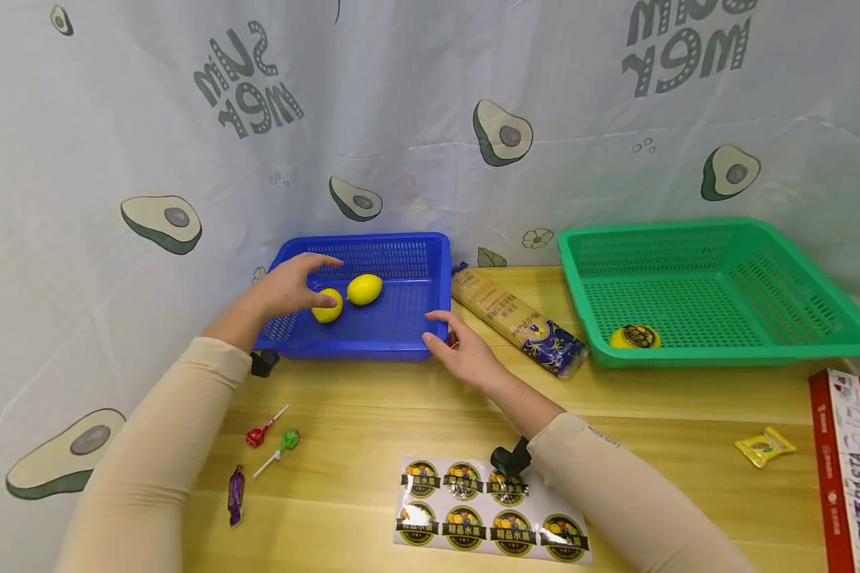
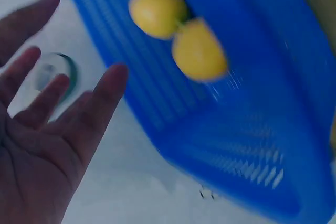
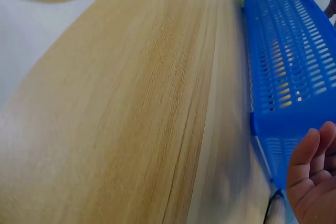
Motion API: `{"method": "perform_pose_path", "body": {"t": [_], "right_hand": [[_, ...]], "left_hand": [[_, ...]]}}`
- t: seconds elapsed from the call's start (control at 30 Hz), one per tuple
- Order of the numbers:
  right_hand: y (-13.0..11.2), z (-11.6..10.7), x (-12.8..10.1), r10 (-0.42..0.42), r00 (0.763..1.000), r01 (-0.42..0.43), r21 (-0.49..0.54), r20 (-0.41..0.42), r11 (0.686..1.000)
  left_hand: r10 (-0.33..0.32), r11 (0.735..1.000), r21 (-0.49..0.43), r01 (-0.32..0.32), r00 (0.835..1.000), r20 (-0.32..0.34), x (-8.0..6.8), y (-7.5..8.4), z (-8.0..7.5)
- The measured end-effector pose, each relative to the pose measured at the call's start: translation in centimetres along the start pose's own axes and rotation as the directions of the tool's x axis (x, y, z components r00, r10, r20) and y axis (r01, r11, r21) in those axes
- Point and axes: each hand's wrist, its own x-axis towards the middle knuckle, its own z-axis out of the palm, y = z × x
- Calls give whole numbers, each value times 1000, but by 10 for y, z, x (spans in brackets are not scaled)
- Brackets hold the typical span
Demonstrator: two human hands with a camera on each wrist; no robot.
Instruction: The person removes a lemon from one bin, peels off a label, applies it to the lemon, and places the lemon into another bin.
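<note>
We're hovering the left hand [image 1: 287, 285], fingers spread, over two lemons [image 1: 345, 298] in the blue basket [image 1: 401, 322]; right hand [image 1: 466, 354], relaxed, empty, is touching its front rim.

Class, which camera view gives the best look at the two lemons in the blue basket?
The head view: both lemons lie sharp inside the blue basket, the left hand over one. The left wrist view shows both lemons closer but blurred. The right wrist view shows only the basket's wall, no lemons.

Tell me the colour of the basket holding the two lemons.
Blue basket, with lemons; clearest in the head view.
</note>
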Motion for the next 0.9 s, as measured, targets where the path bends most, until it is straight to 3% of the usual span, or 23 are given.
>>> {"method": "perform_pose_path", "body": {"t": [0.2, 0.43, 0.67, 0.9], "right_hand": [[2, -2, 1, 6, 1000, -6, -11, 9, 1000], [0, -2, 0, 24, 999, -25, 7, 22, 1000], [0, -2, -1, 56, 998, -56, 31, 13, 998], [1, 0, 1, 57, 998, -59, 56, 28, 997]], "left_hand": [[-81, 994, 91, 67, 984, 161, 31, -18, -5], [-231, 973, 58, 223, 931, 282, 50, -24, -5], [-286, 958, 104, 267, 887, 363, 66, -33, 5], [-294, 952, 32, 305, 879, 375, 70, -36, 11]]}}
